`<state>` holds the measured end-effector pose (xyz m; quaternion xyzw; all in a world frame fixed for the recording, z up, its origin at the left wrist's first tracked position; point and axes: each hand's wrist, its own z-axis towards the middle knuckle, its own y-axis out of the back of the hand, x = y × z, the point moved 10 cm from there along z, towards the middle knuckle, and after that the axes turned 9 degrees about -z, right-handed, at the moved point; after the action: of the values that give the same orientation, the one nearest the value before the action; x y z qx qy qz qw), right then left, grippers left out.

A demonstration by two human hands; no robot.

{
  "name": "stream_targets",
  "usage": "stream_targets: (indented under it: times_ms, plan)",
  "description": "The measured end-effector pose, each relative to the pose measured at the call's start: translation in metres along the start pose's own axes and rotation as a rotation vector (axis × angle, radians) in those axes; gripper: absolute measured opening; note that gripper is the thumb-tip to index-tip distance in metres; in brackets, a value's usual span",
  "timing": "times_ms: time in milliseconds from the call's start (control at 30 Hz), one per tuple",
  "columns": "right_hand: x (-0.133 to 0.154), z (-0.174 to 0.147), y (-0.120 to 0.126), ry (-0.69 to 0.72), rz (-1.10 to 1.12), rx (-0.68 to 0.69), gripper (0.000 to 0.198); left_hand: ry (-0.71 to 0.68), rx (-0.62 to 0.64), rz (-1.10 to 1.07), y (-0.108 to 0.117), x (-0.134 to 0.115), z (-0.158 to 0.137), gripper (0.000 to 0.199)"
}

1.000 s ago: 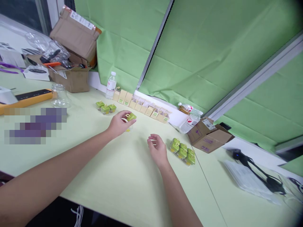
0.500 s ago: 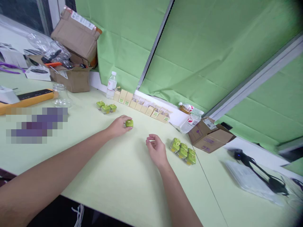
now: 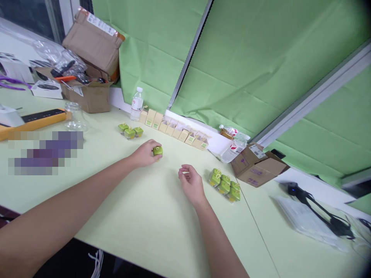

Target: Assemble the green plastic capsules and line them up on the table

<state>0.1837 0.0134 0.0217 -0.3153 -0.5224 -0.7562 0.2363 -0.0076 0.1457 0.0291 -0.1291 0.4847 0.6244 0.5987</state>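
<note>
My left hand is closed around a small container with a green lid, thumb at its near side and fingers behind it. To the right, my right hand hovers over the table with curled fingers, apart, and nothing shows in it. Beside that hand stands a block of several green-lidded containers with clear bottoms and small loops on top. Three more green-lidded containers sit together at the back left, beyond my left hand.
Along the wall runs a row of small cardboard boxes. A water bottle stands at its left end; plastic bottles lie at its right near an open carton. Farther left are a glass jar and an orange power strip.
My left hand and the green-lidded container have shifted very slightly left. My right hand stays nearly still.
</note>
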Motion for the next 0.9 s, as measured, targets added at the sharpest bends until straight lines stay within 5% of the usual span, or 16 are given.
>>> stream_targets:
  times_ms: [567, 900]
  plan:
    - [0.001, -0.001, -0.005, 0.013, -0.025, 0.029, 0.026, -0.026, 0.096, 0.002, -0.011, -0.007, -0.005, 0.043]
    - [0.024, -0.005, -0.004, 0.235, 0.008, -0.002, 0.019, -0.099, 0.378, -0.299, -0.061, -0.071, -0.036, 0.057]
